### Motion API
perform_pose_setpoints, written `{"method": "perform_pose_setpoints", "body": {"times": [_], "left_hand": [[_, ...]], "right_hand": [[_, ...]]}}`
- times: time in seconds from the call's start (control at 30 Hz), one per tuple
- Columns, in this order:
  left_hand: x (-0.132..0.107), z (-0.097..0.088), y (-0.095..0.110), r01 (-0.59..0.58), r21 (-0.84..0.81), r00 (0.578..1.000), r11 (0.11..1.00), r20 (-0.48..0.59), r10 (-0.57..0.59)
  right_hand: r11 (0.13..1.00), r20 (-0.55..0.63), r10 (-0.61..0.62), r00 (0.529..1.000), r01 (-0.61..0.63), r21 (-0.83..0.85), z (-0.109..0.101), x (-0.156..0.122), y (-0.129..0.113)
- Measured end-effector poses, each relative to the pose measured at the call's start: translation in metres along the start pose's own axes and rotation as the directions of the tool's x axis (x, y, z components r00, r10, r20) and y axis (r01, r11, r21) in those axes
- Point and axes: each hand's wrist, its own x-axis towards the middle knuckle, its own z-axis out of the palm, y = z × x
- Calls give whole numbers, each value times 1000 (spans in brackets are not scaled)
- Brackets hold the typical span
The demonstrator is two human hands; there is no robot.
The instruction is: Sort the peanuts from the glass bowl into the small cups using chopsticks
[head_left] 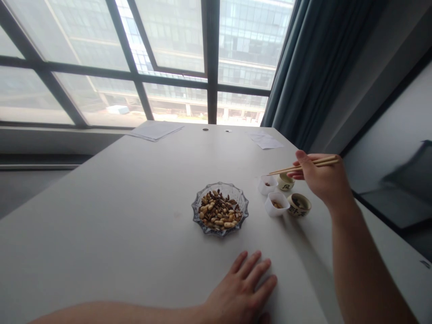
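A pair of wooden chopsticks (303,165) is held in my right hand (320,175), the tips over the far white plastic cup (263,188). A few small dark bits lie in that cup. Just behind it, partly covered by my fingers, is a small cream ceramic cup (286,183) with a dark character. The near white cup (272,210) holds some brownish pieces, and a second ceramic cup (303,209) beside it has dark contents. My left hand (241,288) rests flat on the table, fingers spread, below a glass bowl (196,216) of mixed peanuts and dark seeds.
The white table (118,216) reaches toward a large window. Loose paper sheets (157,130) lie at its far left, another sheet (267,140) at the far right. Two small round holes sit near the back edge. A dark curtain (300,58) hangs beyond the right side.
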Motion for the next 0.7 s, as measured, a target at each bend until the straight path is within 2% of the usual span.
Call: {"method": "perform_pose_setpoints", "body": {"times": [0.07, 0.17, 0.27, 0.33, 0.5, 0.7], "left_hand": [[0, 0, 0, -2, 3, 1000, 1000, -3, 2], [0, 1, -1, -10, 5, 1000, 1000, -9, 10], [0, 2, -1, -13, 7, 1000, 1000, -16, 13], [0, 2, -1, -11, 9, 1000, 1000, -17, 11], [1, 2, -2, -13, 13, 1000, 1000, -22, 13], [0, 2, -1, -17, 13, 999, 1000, -29, 17]], "right_hand": [[998, 38, 10, 999, -12, 61, 3, -6, -8], [984, 198, 51, 979, -83, 156, 13, -19, -19], [975, 390, 78, 918, -152, 164, 29, -32, -23], [976, 471, 83, 878, -166, 138, 40, -39, -22], [980, 569, 59, 820, -156, 123, 59, -49, -15], [988, 598, 49, 800, -126, 88, 67, -52, -11]]}}
